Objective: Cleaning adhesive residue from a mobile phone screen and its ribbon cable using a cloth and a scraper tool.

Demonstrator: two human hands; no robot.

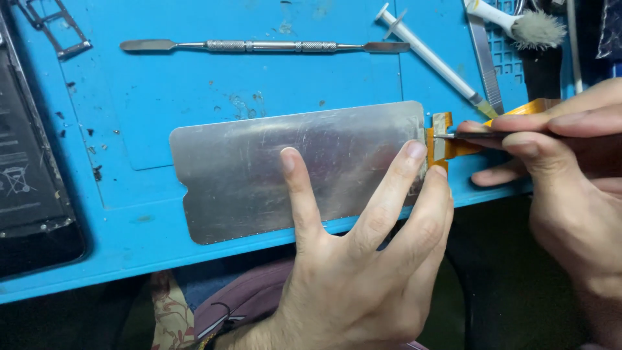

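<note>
A: Left hand (363, 259) pinned the scratched silver metal panel (298, 165) flat on the blue silicone mat (129, 104), fingers spread.

B: Right hand (570, 149) pinched dark tweezers (473, 135) at the orange flex cable (453, 148) (tip contact unclear). A slip might tear it.

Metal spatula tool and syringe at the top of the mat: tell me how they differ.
The metal spatula tool is silver steel with a flat blade at each end; the syringe is white plastic with a plunger and pointed tip. The tool lies level across the mat; the syringe lies slanted. Both are slim, and neither is touched by either hand.
</note>
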